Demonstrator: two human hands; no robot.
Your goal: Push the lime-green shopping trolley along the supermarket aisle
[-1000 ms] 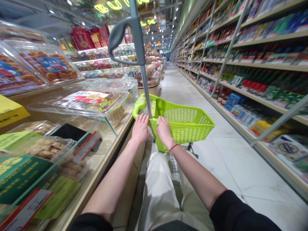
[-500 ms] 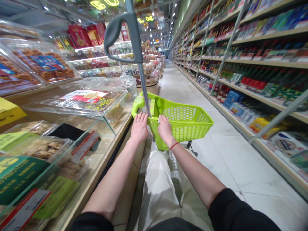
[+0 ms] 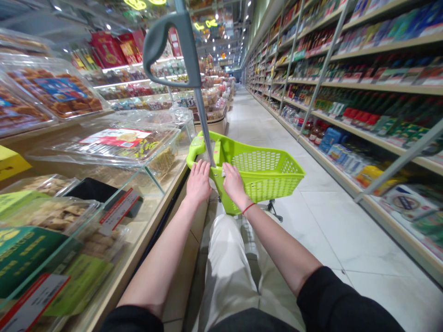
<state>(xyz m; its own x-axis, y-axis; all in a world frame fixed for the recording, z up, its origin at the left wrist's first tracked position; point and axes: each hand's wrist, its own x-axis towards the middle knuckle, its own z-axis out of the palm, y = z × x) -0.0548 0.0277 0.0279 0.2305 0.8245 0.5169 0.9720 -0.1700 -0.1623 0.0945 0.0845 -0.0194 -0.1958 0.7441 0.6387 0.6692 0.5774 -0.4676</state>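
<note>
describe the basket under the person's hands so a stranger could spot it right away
In a supermarket aisle, between a glass food counter and tall shelves, find the left hand and right hand. Beneath them sits a lime-green mesh-sided plastic basket, set apart by the grey pole rising from it to a curved grip.

A lime-green plastic shopping basket (image 3: 263,177) with perforated mesh sides rides upright on a small dark caster (image 3: 273,209) above the white tile floor (image 3: 321,240). A slim grey pole (image 3: 202,115) rises from its near rim, ending in a curved grey handle (image 3: 162,39). The left hand (image 3: 198,182) and right hand (image 3: 234,182) grasp the rim on either side of the pole.
</note>
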